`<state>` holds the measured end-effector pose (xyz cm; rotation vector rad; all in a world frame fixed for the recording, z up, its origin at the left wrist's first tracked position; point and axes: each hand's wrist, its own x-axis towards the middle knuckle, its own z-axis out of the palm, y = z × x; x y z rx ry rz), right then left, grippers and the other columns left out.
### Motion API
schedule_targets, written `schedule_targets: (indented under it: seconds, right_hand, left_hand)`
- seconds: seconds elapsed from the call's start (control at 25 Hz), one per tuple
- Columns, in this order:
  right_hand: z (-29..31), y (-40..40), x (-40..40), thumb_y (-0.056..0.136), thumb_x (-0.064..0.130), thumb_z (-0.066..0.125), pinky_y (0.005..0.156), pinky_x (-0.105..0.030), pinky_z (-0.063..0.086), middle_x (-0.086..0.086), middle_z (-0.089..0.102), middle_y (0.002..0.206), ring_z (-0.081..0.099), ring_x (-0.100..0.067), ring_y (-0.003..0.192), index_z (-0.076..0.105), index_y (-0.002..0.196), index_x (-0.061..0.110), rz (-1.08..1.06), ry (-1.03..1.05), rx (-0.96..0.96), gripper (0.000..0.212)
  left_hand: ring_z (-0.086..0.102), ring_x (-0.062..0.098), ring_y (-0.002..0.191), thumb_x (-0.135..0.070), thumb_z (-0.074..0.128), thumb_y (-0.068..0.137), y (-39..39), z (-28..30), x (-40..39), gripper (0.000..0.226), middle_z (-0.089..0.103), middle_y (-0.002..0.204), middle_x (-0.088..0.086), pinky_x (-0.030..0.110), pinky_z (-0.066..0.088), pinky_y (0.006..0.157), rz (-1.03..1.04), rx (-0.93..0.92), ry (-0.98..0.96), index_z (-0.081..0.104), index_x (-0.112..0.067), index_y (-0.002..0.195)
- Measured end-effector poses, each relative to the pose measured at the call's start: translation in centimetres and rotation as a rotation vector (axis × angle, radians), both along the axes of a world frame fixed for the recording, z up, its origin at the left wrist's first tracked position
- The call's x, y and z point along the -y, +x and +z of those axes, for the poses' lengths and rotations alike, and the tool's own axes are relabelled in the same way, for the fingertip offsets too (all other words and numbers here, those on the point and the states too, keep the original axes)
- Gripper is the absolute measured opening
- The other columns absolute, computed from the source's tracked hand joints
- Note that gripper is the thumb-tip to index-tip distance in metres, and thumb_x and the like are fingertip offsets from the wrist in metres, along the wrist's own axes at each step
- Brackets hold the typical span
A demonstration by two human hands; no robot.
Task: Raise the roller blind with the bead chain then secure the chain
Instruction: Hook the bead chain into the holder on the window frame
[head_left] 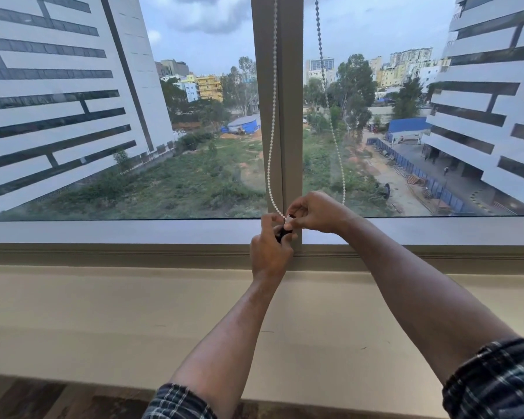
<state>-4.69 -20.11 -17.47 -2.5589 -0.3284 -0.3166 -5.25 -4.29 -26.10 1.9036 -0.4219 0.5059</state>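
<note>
Both hands are meeting at the foot of the window mullion (288, 116). The left hand (270, 246) is curling closed around a small dark holder (282, 232), and the right hand (312, 214) is pinching the white bead chain (272, 122) at its lowest point just above. The chain is hanging as two strands, one against the mullion, one across the glass.
</note>
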Motion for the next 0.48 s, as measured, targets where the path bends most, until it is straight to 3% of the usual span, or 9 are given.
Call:
schedule_targets:
  seconds: [0.12, 0.2, 0.24, 0.36, 0.48]
  right_hand:
    - [-2.3, -0.8, -1.0, 0.080, 0.031, 0.079, 0.080, -0.032, 0.048, -0.001, 0.074, 0.094, 0.064, -0.022, 0.094, 0.078, 0.103, 0.016, -0.037, -0.153, 0.287, 0.027]
    - [-4.9, -1.3, -1.7, 0.081, 0.023, 0.077, 0.082, -0.031, 0.048, -0.003, 0.070, 0.096, 0.059, -0.021, 0.094, 0.075, 0.096, 0.013, -0.035, -0.175, 0.501, 0.018]
    - [-6.1, -1.4, -1.8, 0.083, 0.021, 0.076, 0.075, -0.031, 0.049, -0.003, 0.067, 0.090, 0.058, -0.021, 0.087, 0.072, 0.087, 0.012, -0.040, -0.148, 0.564, 0.011]
    - [-8.5, -1.6, -2.3, 0.088, 0.038, 0.075, 0.050, -0.032, 0.044, -0.001, 0.059, 0.058, 0.050, -0.019, 0.052, 0.063, 0.057, 0.010, -0.138, 0.052, 0.493, 0.043]
    - [-9.1, -1.1, -2.8, 0.081, 0.052, 0.077, 0.049, -0.028, 0.043, 0.007, 0.056, 0.045, 0.048, -0.010, 0.044, 0.057, 0.048, 0.019, -0.300, 0.240, 0.293, 0.051]
  left_hand:
    - [0.073, 0.018, 0.070, -0.022, 0.081, 0.083, 0.1, -0.6, -0.1, 0.043, 0.078, 0.083, -0.004, 0.034, 0.058, 0.065, 0.024, -0.093, -0.069, 0.042, -0.035, 0.098]
    - [0.074, 0.013, 0.072, -0.019, 0.082, 0.081, 0.2, -1.1, -0.2, 0.045, 0.077, 0.084, -0.005, 0.033, 0.059, 0.067, 0.033, -0.154, -0.112, 0.043, -0.036, 0.097]
    - [0.074, 0.011, 0.073, -0.017, 0.081, 0.081, 0.4, -1.3, -0.3, 0.043, 0.077, 0.085, -0.005, 0.034, 0.061, 0.068, 0.029, -0.184, -0.126, 0.046, -0.035, 0.099]
    - [0.075, 0.008, 0.077, -0.016, 0.081, 0.081, 0.6, -2.1, -0.5, 0.043, 0.075, 0.088, -0.006, 0.034, 0.063, 0.074, 0.012, -0.246, -0.122, 0.056, -0.030, 0.112]
    - [0.076, 0.008, 0.081, -0.016, 0.084, 0.078, 0.8, -2.9, -0.9, 0.041, 0.077, 0.090, -0.007, 0.030, 0.062, 0.078, 0.001, -0.261, -0.110, 0.066, -0.027, 0.114]
